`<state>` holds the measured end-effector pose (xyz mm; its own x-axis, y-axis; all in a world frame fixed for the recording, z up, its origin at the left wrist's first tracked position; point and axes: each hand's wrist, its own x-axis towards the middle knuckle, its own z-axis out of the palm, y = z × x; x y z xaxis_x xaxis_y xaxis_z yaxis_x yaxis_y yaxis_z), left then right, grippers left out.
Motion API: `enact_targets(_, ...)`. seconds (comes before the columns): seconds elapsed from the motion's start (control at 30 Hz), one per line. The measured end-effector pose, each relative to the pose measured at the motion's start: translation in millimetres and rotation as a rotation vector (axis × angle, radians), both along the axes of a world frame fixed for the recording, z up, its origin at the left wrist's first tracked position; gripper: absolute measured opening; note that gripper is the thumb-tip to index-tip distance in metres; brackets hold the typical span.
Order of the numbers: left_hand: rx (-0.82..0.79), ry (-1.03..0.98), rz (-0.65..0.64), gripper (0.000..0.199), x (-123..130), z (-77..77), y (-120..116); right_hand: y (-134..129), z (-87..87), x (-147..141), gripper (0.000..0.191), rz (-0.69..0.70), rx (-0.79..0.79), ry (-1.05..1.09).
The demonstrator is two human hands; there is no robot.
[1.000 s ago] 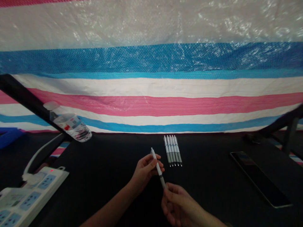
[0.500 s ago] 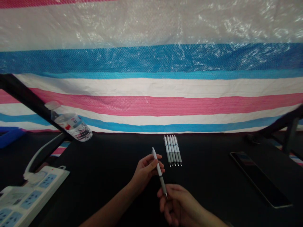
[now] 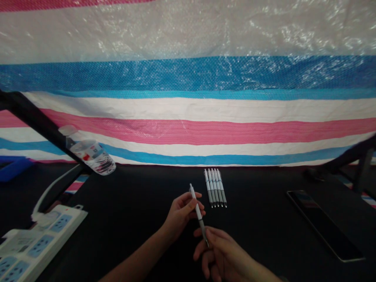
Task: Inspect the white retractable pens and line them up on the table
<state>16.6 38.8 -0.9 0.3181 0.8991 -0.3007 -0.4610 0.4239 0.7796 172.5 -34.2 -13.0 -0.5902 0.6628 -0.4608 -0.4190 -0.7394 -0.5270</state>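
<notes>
Left hand [image 3: 180, 213]: one pen [image 3: 197, 207] is grasped by its white barrel between thumb and fingers, which are parted only by its thickness.
Right hand [image 3: 223, 248]: thumb and fingers are loosely curled about the grey lower end of the pen; whether it is pinched there cannot be told.
Held pen's place: it is tilted above the middle of the desk [image 3: 261, 235], its tip directed toward the near edge; the left fingers are partly hidden behind it.
Pen count: six are seen, the one in hand and a row of five pens [image 3: 216, 188] laid side by side near the middle of the far edge, tips turned nearward.
Phone [image 3: 324, 225]: one, dark-screened, laid aslant toward the right edge.
Power strip [image 3: 69, 225]: one, set at the near left corner and cut off by the view; four blue socket panels and one white plug [image 3: 47, 220] are shown.
Bottle [image 3: 95, 156]: one, clear, seen tilted at the far left corner beside a black bar [image 3: 38, 121].
Blue container [image 3: 13, 168]: one, placed beyond the left edge.
Striped sheet [image 3: 188, 131]: one, hung behind the far edge.
</notes>
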Motion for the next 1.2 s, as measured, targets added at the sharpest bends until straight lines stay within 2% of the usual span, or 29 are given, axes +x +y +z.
enact_targets(0.1,0.005,-0.002,-0.007,0.036,0.3,-1.4,0.3,-1.1,-2.5,0.5,0.047,-0.019,0.024,0.006)
enact_targets(0.23,0.001,-0.005,-0.012,0.037,0.6,-0.8,0.3,-0.3,-5.0,1.6,0.046,-0.015,-0.037,0.003)
enact_targets(0.37,0.004,-0.012,-0.007,0.037,0.6,-0.4,-0.3,0.7,-0.1,1.6,0.052,-0.028,-0.02,0.004)
enact_targets(0.57,0.011,0.003,-0.033,0.035,-0.2,-1.6,-0.7,-0.4,5.1,2.2,0.047,-0.023,-0.011,-0.015)
enact_targets(0.7,0.021,-0.039,-0.054,0.032,-0.2,-1.5,-0.5,0.3,1.9,1.6,0.05,-0.027,-0.033,-0.02)
enact_targets(0.83,0.049,-0.07,-0.087,0.029,0.1,-2.3,-0.9,-0.5,-3.3,0.3,0.046,0.006,0.016,-0.015)
enact_targets(0.97,0.059,-0.005,-0.06,0.035,-0.9,0.1,-0.8,1.9,0.7,3.4,0.044,0.032,0.156,-0.063)
enact_targets(1.07,0.099,0.067,-0.027,0.064,-2.8,5.2,0.3,8.0,8.2,9.0,0.047,0.028,0.409,-0.213)
enact_targets(1.13,0.139,0.106,-0.019,0.082,-4.1,8.4,1.2,11.9,12.0,12.5,0.043,-0.026,0.567,-0.383)
enact_targets(1.2,0.162,0.131,-0.02,0.084,-5.0,10.0,1.9,14.2,13.5,14.6,0.039,-0.066,0.654,-0.51)
